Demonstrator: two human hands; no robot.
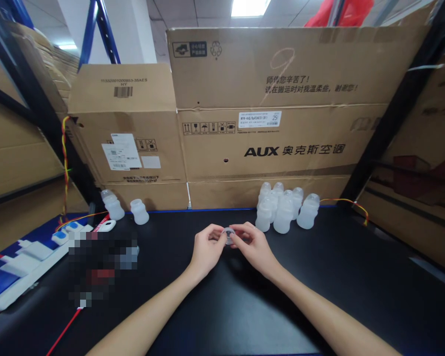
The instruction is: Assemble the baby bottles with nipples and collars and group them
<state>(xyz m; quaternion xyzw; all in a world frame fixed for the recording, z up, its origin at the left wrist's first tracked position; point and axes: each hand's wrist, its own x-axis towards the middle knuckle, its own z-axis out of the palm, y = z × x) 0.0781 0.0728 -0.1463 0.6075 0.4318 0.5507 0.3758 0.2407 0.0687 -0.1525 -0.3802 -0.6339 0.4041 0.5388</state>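
Over the middle of the black table, my left hand (209, 250) and my right hand (255, 247) meet with their fingertips closed on a small clear round piece (229, 236). It looks like a clear cap or ring, partly covered by my thumbs. Behind my right hand, several frosted plastic bottles (284, 217) with narrowed waists stand upright in a cluster, and one more bottle (308, 211) stands at its right edge. Farther left are two similar bottles: a taller one with a clear top (113, 206) and a shorter one (139, 212).
A white power strip (40, 267) with plugs and chargers runs along the left side. Beside it lies a white device (107, 226) and a blurred-out object with a red cable (65, 332). Flattened cardboard (274, 163) walls the back; dark rack posts (378, 106) flank the table (237, 316).
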